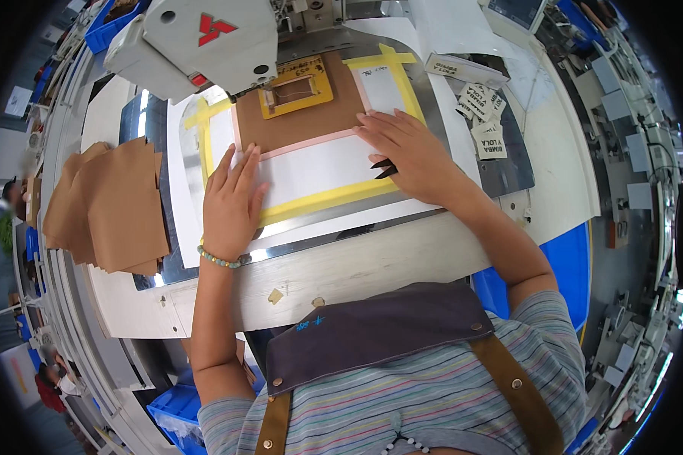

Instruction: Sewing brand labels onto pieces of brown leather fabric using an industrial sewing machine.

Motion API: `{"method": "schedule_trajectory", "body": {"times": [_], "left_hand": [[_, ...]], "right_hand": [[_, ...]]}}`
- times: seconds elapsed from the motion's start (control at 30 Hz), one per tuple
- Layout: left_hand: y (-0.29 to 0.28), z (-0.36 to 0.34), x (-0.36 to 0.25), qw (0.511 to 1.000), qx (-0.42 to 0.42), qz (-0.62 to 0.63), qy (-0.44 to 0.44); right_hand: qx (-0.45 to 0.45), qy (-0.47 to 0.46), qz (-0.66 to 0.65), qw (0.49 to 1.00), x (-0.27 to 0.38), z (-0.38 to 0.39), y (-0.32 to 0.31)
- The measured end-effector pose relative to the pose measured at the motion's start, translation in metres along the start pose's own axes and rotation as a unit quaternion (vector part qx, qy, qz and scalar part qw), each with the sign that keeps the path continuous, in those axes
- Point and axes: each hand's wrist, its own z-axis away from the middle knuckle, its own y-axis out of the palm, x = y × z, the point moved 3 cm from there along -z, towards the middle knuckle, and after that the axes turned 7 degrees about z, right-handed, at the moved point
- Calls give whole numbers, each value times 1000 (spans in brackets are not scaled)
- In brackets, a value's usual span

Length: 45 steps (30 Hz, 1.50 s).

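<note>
Your desk (372, 267) carries everything here, with the brown sheet (307, 130) near its middle. Beyond the sheet and to its left, the white machine (205, 45) overhangs, bearing a red emblem. Nearest you, below the sheet, your dark apron (379, 334) shows blue handwriting. A brown stack (125, 208) lies left of the sheet.

The sheet lies flat within pink strips, its near edge facing you and rising toward the right; the machine hides part of the far side, so you cannot tell its long axis. Your left grip (231, 199) is spread and holds nothing, fingertips at the sheet's near left corner. Your right grip (411, 155) rests at the near right corner, fingers extended, with the tool held under them.

Right of the sheet stands a white box (467, 70) with black print. Over the sheet is a yellow plate (300, 108) with handwriting along its far edge. White labels (491, 142) with black lettering lie scattered right of the sheet. The black tool (385, 170) points leftward, just beside the sheet.
</note>
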Motion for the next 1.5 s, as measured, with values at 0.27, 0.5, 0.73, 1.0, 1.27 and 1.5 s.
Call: {"method": "schedule_trajectory", "body": {"times": [0.27, 0.5, 0.73, 1.0, 1.27, 1.5], "left_hand": [[8, 5, 8, 1000, 6, 19, -14], [0, -3, 0, 1000, 6, 8, -6], [-91, 29, -111, 940, -50, 310, 136], [-140, 82, -180, 709, -108, 649, 253], [-125, 107, -202, 609, 43, 733, 302], [-135, 114, -235, 634, 47, 746, 200]], "right_hand": [[0, -14, 46, 999, 1, 3, 5], [-7, -14, 67, 998, 1, 3, 6], [11, 164, 29, 986, -14, -6, -17], [-38, 20, 9, 999, 15, 49, -62], [458, 111, -127, 873, 121, 197, -75], [236, 198, -149, 940, 114, 237, -21]]}}
